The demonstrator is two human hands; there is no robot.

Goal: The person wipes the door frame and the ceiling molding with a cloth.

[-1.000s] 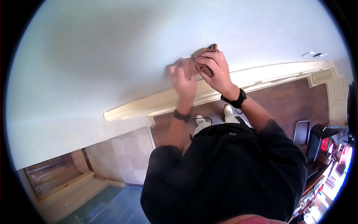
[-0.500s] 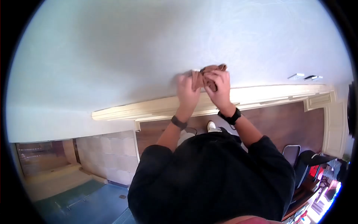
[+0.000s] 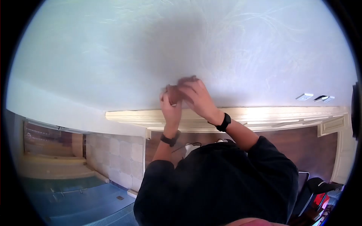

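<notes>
A crumpled brown cloth (image 3: 174, 94) is bunched between my two hands, close to the pale wall (image 3: 241, 49). My left hand (image 3: 171, 109) has its fingers closed on the cloth's left part. Over the upper right part of it, the fingers of my right hand (image 3: 198, 98) are bent and closed, slightly blurred. A small pale edge shows under the cloth near my left fingers; I cannot tell what it is. Dark bands sit on both wrists.
A cream ledge (image 3: 233, 115) runs along the wall's foot above a brown wooden floor (image 3: 286, 145). White wall sockets (image 3: 304, 96) are at the right. A black cap (image 3: 322, 185) rests by a dark chair at the lower right. Tiled flooring (image 3: 120, 150) and a blue area lie at the left.
Both hands have moved left with the cloth. The view has shifted too, with the ledge and sockets now lower in the frame. Both hands keep hold of the cloth.
</notes>
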